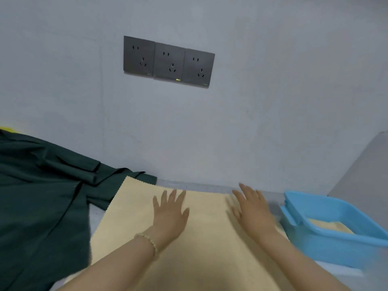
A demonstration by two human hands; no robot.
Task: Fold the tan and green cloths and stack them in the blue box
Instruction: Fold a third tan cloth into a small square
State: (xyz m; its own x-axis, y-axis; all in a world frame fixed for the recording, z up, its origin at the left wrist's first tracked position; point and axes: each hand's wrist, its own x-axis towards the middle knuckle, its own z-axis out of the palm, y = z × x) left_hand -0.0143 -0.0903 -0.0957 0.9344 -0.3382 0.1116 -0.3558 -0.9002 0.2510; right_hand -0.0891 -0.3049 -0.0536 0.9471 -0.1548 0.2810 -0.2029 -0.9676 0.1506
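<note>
A tan cloth point(134, 219) lies spread flat on the table in front of me. My left hand point(170, 215) lies flat on its middle with fingers straight and spread. My right hand point(251, 206) lies flat on the cloth's right edge, fingers straight. A dark green cloth point(42, 196) is rumpled at the left, its edge tucked under the tan cloth's far left corner. The blue box point(336, 242) stands at the right, with a tan cloth point(331, 226) lying inside it.
A grey wall rises close behind the table, with three dark sockets point(169, 61) on it. A grey side wall point(365, 171) closes the right corner behind the box. Something yellow point(6, 129) peeks out behind the green cloth.
</note>
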